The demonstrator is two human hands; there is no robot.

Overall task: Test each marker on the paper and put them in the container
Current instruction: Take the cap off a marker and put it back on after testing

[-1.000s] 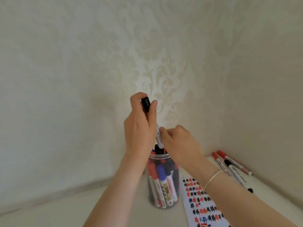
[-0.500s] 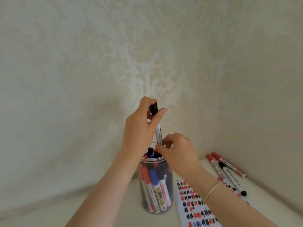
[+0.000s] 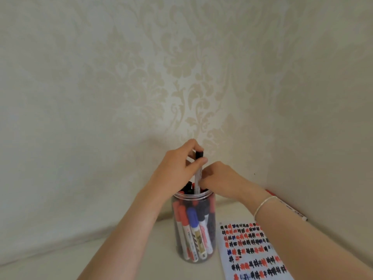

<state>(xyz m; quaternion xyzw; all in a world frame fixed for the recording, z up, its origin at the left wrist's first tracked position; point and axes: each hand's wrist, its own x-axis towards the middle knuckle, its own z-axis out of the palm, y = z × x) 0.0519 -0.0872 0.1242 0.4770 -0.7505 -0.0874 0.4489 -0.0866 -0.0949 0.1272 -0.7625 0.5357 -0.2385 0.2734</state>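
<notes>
A clear plastic jar (image 3: 193, 257) stands on the white table, packed with several red, blue and black markers. A black-capped marker (image 3: 198, 174) stands upright with its lower end in the jar's mouth. My left hand (image 3: 177, 168) pinches it just below the cap. My right hand (image 3: 220, 178) holds its white barrel lower down, right above the jar's rim. To the right of the jar lies the test paper (image 3: 248, 249), covered with rows of black, red and blue marks.
Loose markers (image 3: 292, 211) lie along the right wall behind my right forearm, mostly hidden. Patterned cream walls meet in a corner just behind the jar. The table surface runs to the left of the jar.
Both hands have lowered the black-capped marker down into the jar's mouth. The view has tilted, so the jar sits lower in frame.
</notes>
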